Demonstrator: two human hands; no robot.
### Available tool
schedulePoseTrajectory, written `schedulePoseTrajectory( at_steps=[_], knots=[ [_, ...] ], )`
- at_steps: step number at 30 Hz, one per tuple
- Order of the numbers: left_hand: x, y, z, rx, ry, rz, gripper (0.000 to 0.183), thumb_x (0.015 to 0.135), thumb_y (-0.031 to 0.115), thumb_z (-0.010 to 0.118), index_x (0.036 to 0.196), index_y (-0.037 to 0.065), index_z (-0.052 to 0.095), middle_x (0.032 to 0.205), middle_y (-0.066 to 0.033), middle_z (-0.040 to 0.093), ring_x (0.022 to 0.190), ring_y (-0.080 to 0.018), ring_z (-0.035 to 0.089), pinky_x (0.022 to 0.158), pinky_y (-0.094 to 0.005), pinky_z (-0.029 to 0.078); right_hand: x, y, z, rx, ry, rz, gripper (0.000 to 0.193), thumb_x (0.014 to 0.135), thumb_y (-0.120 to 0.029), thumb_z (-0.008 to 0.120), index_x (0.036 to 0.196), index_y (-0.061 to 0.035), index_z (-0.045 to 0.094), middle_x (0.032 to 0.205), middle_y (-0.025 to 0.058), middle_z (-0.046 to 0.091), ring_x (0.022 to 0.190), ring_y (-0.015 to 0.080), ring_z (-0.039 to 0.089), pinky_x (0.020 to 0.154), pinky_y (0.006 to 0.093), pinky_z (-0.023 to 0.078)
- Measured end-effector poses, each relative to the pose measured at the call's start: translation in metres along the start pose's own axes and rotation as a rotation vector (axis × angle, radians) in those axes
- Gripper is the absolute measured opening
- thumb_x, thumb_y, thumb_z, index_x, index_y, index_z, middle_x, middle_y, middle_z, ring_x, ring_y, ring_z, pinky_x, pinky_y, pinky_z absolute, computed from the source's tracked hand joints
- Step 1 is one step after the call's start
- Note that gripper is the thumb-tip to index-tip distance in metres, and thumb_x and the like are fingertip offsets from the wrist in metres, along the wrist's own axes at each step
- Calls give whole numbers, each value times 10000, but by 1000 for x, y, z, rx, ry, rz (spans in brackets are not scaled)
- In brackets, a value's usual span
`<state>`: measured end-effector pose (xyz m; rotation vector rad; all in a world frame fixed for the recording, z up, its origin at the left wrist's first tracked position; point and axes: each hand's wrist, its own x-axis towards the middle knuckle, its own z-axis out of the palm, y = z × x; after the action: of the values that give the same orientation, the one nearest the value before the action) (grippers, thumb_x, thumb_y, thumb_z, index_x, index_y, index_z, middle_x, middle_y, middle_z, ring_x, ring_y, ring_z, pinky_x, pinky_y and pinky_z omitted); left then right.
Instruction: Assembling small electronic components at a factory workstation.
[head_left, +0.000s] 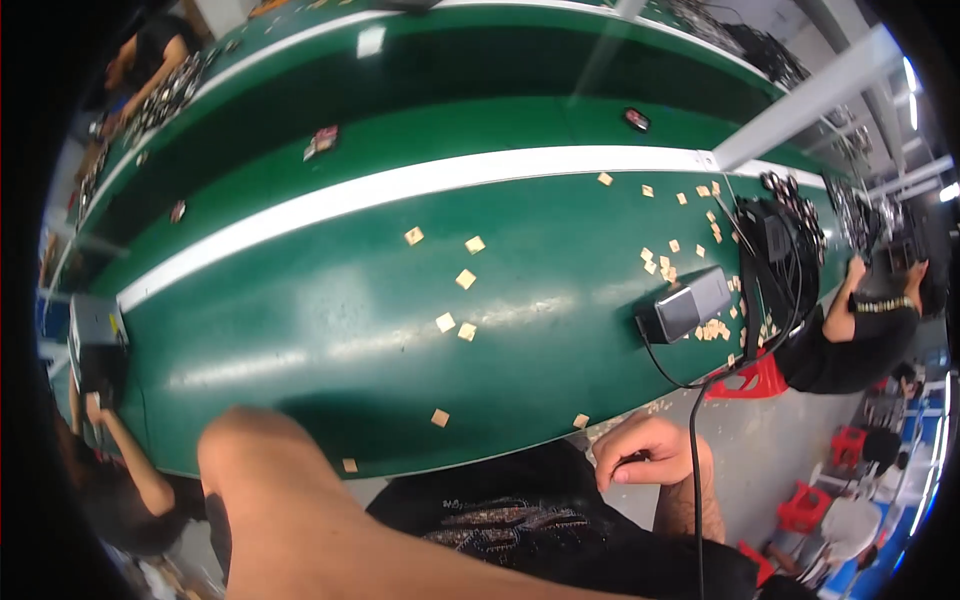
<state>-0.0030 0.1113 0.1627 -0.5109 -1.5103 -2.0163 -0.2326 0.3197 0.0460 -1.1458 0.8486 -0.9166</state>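
My right hand (648, 452) is held low at the front edge of the green worktable (330, 370), fingers curled in. A dark gap shows between the fingers, and what they hold, if anything, I cannot make out. A black cable (694, 440) runs down beside this hand. Across the lower left stretches my bent bare left arm (290, 500); its hand is out of the picture. Small tan squares lie scattered on the table, one tan square (580, 421) close to my right hand and another tan square (440, 418) farther left.
A grey-and-black box-shaped device (690, 305) with a cable stands at the right, near more tan squares and a black cable bundle (775, 250). A white rail (400, 190) crosses behind. People work at left and right. A red stool (750, 378) stands by the right end.
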Motion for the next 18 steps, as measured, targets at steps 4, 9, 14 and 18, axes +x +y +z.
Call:
schedulePoseTrajectory(
  at_steps=[4, 9, 14, 18],
  knots=[
    [-21, 24, -5, 38, -90, 34, 319, 1150, 298, 492, 1187, 151, 772, 1229, -25, 799, 1232, -460, 712, 1146, -620, 463, 48, -19, 4, -453, 455, -162, 140, 986, -54, 703, 1099, 6, 759, 879, 64, 666, 726, 204, 608, 662, 346, 451],
    [-21, 26, -32, -44, -293, 168, 539, 1161, 431, 400, 1198, 81, 808, 1294, -133, 778, 1321, -560, 619, 1182, -689, 348, 73, -3, -6, -852, 919, 74, 593, 964, -84, 741, 1511, -10, 525, 1250, 165, 585, 1045, 302, 656, 857, 404, 563],
    [-56, 44, -22, 20, -22, 222, 426, 1096, 415, 532, 1187, 88, 789, 1265, -110, 751, 1268, -483, 632, 1099, -603, 404, 75, -8, -16, -835, 1118, 43, 644, 931, 20, 744, 1536, 3, 522, 1241, 117, 595, 605, 77, 421, 548, 252, 397],
    [-73, 48, -23, 92, 143, 293, 363, 1044, 401, 637, 1179, 93, 775, 1242, -92, 729, 1225, -421, 642, 1033, -534, 449, 80, -1, -26, -888, 1158, 30, 594, 924, 52, 729, 1493, 9, 562, 1131, 96, 574, 576, 75, 388, 535, 255, 360]
  ],
)
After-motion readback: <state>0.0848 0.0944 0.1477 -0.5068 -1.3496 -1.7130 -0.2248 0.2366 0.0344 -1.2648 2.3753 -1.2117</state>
